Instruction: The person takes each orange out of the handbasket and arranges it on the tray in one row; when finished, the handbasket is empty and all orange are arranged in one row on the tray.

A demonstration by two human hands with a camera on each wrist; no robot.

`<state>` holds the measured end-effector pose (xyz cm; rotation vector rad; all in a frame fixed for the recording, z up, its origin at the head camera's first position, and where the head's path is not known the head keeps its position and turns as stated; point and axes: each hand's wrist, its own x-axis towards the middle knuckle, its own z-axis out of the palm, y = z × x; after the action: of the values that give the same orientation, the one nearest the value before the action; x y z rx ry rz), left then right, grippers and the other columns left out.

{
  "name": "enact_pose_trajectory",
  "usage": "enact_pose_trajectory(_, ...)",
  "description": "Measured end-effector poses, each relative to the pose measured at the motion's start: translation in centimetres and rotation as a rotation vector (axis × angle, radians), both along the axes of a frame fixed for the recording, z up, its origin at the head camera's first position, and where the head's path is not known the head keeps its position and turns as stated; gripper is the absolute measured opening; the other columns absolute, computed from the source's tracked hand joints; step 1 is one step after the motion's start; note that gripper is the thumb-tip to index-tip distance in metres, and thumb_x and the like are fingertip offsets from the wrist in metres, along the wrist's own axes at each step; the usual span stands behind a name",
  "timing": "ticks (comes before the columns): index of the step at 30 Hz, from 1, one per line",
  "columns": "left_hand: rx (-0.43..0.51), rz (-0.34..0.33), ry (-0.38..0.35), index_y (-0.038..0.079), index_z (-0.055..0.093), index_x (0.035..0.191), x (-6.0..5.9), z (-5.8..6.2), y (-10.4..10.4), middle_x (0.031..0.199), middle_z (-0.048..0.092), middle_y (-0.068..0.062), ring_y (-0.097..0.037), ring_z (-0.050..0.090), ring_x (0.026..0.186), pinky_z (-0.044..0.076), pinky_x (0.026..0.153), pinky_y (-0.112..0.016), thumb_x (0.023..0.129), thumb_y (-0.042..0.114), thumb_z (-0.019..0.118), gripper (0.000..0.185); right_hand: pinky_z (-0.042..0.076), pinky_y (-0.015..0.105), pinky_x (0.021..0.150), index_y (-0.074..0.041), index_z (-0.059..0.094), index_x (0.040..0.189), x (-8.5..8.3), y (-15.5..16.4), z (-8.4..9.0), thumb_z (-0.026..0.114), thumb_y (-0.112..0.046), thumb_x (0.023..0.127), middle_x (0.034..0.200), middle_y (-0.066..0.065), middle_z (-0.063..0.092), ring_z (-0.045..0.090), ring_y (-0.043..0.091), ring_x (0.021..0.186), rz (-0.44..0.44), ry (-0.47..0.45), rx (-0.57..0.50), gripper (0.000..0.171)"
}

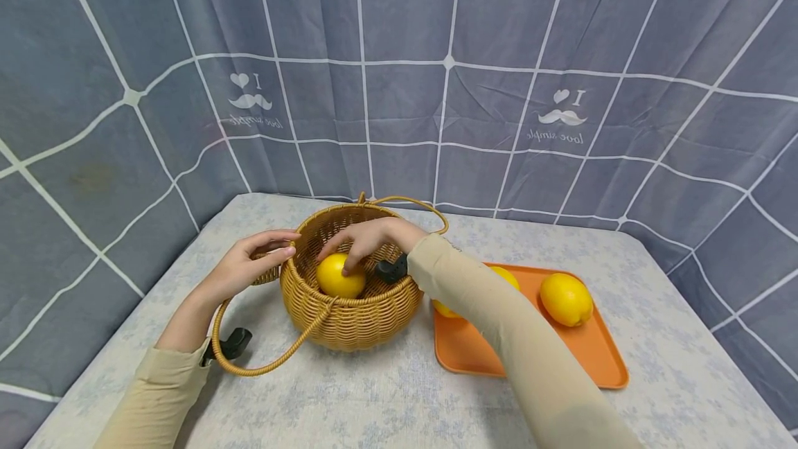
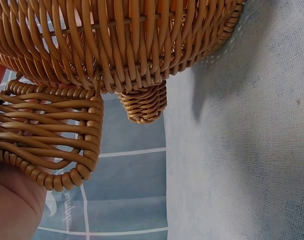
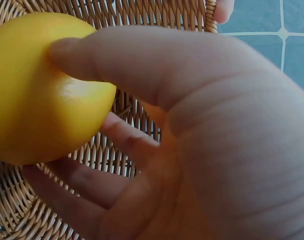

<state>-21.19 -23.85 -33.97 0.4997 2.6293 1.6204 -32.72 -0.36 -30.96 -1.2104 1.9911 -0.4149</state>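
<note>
A round wicker basket [image 1: 352,324] stands on the table. Inside it, my right hand [image 1: 368,238] holds a yellow lemon [image 1: 340,276]. The right wrist view shows the thumb pressed on top of the lemon [image 3: 46,95] and the other fingers under and behind it. At the basket's left rim, my left hand [image 1: 252,262] grips a woven side flap [image 2: 46,132], thumb and fingers on either side of it; in the left wrist view most of those fingers are hidden behind the wicker. One basket handle [image 1: 268,366] hangs down over the left wrist.
Right of the basket lies an orange tray [image 1: 467,355] under my right forearm. A lemon [image 1: 566,299] sits on its right side; more yellow fruit [image 1: 506,276] is partly covered by the sleeve. The other handle [image 1: 430,206] leans toward the back curtain [image 1: 405,102].
</note>
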Motion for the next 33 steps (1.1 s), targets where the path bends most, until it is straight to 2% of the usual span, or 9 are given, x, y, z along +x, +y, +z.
enact_pose_trajectory(5,0.002,-0.003,0.001,0.013,0.054,0.132,0.01,0.0,0.05,0.136,0.048,-0.006,-0.017,0.051,0.115,0.049,0.084,-0.026,0.096,0.03,0.056,0.04,0.05,0.043,0.085,-0.019,0.047,0.137,0.24,0.19,-0.06,0.062,-0.004,0.082,0.139,0.002,0.039,0.047,0.018,0.108,-0.117,-0.182,0.023,0.059)
enact_pose_trajectory(9,0.006,0.001,0.004,0.012,0.055,0.131,0.01,-0.13,0.11,0.134,0.05,-0.006,-0.014,0.052,0.112,0.049,0.083,-0.025,0.095,0.03,0.057,0.04,0.05,0.052,0.081,-0.018,0.045,0.133,0.41,0.31,-0.06,0.061,-0.004,0.082,0.137,0.005,0.037,0.049,0.021,0.105,-0.167,-0.217,0.036,0.055)
enact_pose_trajectory(17,0.021,0.005,0.025,0.011,0.056,0.13,-0.13,-0.33,0.09,0.132,0.052,-0.007,-0.011,0.054,0.11,0.05,0.082,-0.025,0.095,0.028,0.058,0.039,0.053,0.046,0.078,-0.019,0.046,0.128,0.25,0.37,-0.3,0.063,-0.003,0.08,0.127,0.003,0.04,0.05,0.02,0.102,-0.173,-0.232,0.035,0.053)
enact_pose_trajectory(26,0.006,0.002,0.029,0.01,0.055,0.131,-0.11,-0.32,0.01,0.134,0.05,-0.008,-0.01,0.053,0.11,0.05,0.081,-0.025,0.095,0.028,0.057,0.04,0.053,0.042,0.077,-0.023,0.048,0.129,0.37,0.23,-0.22,0.066,-0.003,0.08,0.129,0.003,0.039,0.048,0.02,0.106,-0.172,-0.198,0.073,0.056)
enact_pose_trajectory(33,-0.003,0.007,0.023,0.01,0.054,0.132,-0.12,-0.34,-0.03,0.136,0.048,-0.007,-0.009,0.053,0.11,0.05,0.081,-0.025,0.096,0.029,0.057,0.041,0.051,0.032,0.067,-0.024,0.047,0.129,0.31,0.21,-0.24,0.062,-0.002,0.081,0.125,0.004,0.042,0.049,0.019,0.1,-0.143,-0.178,0.086,0.055)
